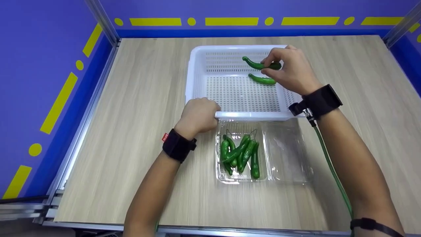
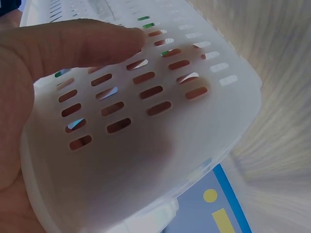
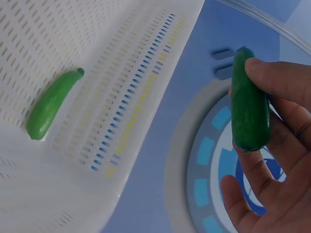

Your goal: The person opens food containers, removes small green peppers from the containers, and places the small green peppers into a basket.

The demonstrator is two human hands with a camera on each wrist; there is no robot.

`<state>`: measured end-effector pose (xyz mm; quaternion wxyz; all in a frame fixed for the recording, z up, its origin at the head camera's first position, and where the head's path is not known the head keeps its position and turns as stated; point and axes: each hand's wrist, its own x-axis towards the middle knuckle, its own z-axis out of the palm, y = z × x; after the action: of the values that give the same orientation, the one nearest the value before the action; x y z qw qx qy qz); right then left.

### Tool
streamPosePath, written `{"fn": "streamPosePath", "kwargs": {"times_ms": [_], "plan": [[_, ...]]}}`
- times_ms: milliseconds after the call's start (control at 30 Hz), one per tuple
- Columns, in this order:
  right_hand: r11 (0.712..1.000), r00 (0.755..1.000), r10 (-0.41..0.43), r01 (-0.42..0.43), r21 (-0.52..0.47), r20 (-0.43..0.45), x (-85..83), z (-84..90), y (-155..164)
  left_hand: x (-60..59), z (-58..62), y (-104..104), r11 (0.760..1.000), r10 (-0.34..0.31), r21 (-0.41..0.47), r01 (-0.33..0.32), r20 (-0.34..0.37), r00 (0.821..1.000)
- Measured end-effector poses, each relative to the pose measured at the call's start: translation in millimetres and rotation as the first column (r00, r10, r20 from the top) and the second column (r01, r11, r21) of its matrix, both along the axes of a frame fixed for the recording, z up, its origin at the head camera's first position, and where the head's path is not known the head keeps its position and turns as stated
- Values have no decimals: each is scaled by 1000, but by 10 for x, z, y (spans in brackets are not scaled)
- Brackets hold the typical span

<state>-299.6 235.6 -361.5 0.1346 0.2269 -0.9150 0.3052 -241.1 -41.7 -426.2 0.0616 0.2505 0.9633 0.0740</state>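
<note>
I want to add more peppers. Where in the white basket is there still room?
The basket floor is bare on its left and near parts, between the left hand and the lying pepper. The far right is crowded: the right hand holds another pepper there.

A test booth, lab-like; blue walls (image 1: 49, 65) with yellow marks from 9 to 3 o'clock; metal-framed table (image 1: 148, 82).

The left hand (image 2: 34, 97) gripped the corner of a white, translucent plastic basket (image 2: 160, 145) with slotted walls, its thumb lying across the outside of the perforated wall and its other fingers showing dimly through the plastic and slots. Small green glints showed through a few upper slots. Beyond the basket lay the pale wood-grain desk (image 2: 277, 121), blurred, and a blue surface with yellow marks (image 2: 214, 208).
</note>
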Motion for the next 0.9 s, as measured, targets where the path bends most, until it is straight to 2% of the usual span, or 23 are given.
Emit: {"fn": "streamPosePath", "kwargs": {"times_ms": [433, 700, 900], "plan": [[999, 998, -18, 21, -44, 58, -214, -91, 13, -25, -29, -12, 1000, 8, -10, -8, 3, 1000], [999, 990, -33, 31, 18, 139, -311, -237, 31, -15, -32, -3, 1000, 9, 9, -9, 9, 1000], [995, 980, -20, 0, 102, 198, -383, -361, 47, -14, -40, -5, 1000, 14, 2, -14, 12, 1000]]}}
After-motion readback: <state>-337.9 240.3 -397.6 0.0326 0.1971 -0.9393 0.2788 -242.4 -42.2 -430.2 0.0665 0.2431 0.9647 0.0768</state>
